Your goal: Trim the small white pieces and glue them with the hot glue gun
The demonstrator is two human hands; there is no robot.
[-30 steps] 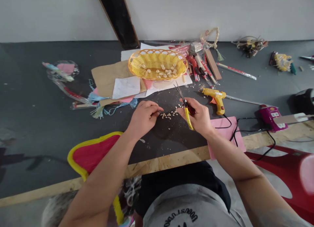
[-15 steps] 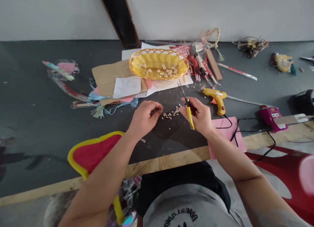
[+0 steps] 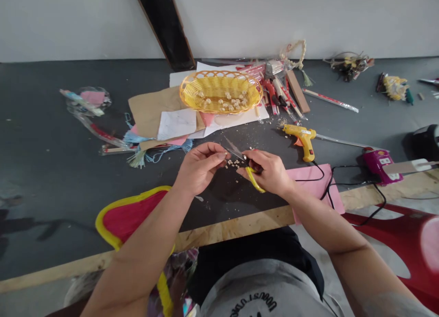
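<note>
My right hand [image 3: 269, 170] is closed around the yellow handles of a pair of scissors [image 3: 236, 151]. The blades stand apart and point up and left, close to the fingertips of my left hand [image 3: 204, 166]. That hand pinches thumb against fingers; a tiny pale spot shows at the tips, too small to name. Below the blades, several small pale cut bits [image 3: 234, 163] lie scattered on the dark tabletop [image 3: 219, 202]. Behind my hands stands a yellow woven basket [image 3: 206, 86] with little knobbly clusters of pale pieces inside.
A yellow glue gun [image 3: 302, 138] lies to the right, its cord running over pink paper [image 3: 308, 175] near a purple power socket [image 3: 380, 165]. Wrapped sticks and red-handled pliers [image 3: 270, 95] lie beside the basket. Blue tassels [image 3: 137, 136] and brown paper [image 3: 151, 104] are left.
The scissors have swung left and down, bringing the blades beside my left fingertips. My right hand has moved left, and my left hand has turned slightly with its pinch more visible.
</note>
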